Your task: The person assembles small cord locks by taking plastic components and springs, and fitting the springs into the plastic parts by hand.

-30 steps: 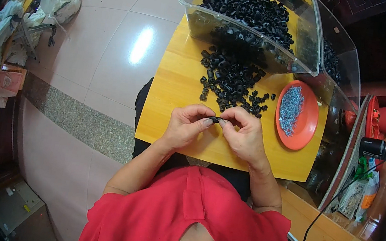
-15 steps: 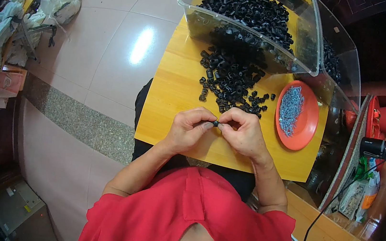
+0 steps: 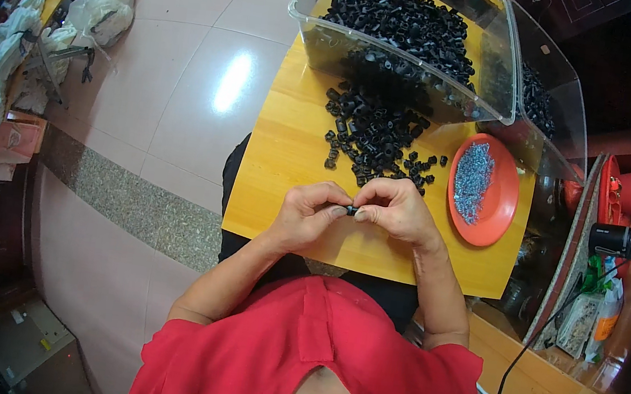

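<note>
Between my fingertips, over the near part of the yellow table (image 3: 276,200), is a small black plastic part (image 3: 351,211). My left hand (image 3: 309,214) pinches it from the left with thumb and index finger. From the other side my right hand (image 3: 400,214) closes thumb and fingers on it too, hiding most of its shape. Just beyond the hands lies a loose pile of black plastic parts (image 3: 379,130), some ring-like or short and tubular. To the right sits a red plate (image 3: 499,208) with a heap of small shiny silver metal pieces (image 3: 473,181), too small to name.
A clear plastic bin (image 3: 412,55) full of black parts stands at the table's far side. Another clear bin (image 3: 572,95) with black parts is beside it on the right. A black cylindrical device (image 3: 616,240) with a cable lies at far right. Plastic bags (image 3: 102,9) are at far left.
My hands stay together around the small black part. The right hand has shifted slightly, its fingers more bent over the part. The pile and plate look the same.
</note>
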`<state>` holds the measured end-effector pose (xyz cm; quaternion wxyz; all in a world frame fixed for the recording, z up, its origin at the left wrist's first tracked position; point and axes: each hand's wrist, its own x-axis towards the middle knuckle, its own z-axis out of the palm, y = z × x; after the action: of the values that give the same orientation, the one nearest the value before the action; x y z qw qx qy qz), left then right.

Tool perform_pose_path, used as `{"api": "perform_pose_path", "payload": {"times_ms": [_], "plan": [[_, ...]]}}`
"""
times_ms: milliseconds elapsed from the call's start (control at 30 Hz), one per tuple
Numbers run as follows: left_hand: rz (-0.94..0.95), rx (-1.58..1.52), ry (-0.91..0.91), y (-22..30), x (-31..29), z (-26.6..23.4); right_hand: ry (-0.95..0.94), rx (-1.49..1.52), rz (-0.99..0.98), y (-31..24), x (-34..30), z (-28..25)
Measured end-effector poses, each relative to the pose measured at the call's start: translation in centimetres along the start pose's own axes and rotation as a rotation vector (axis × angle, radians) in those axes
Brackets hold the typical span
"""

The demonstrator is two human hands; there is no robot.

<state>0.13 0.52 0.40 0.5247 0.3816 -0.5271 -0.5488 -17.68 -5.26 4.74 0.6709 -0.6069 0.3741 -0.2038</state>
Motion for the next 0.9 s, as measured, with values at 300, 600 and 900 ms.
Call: {"api": "perform_pose_path", "payload": {"times_ms": [300,600,900], "plan": [[-0.057,-0.025,0.124,-0.2,-0.3,0.5,0.133,-0.091,-0.04,0.5,0.4,1.3],[-0.098,-0.178,0.098,0.0,-0.4,1.6,0.31,-0.513,-0.229,-4.2,-2.4,-1.9],[-0.15,-0.226,0.089,-0.5,0.3,1.3,1.258,-0.938,-0.313,-8.7,-7.1,-18.4]]}}
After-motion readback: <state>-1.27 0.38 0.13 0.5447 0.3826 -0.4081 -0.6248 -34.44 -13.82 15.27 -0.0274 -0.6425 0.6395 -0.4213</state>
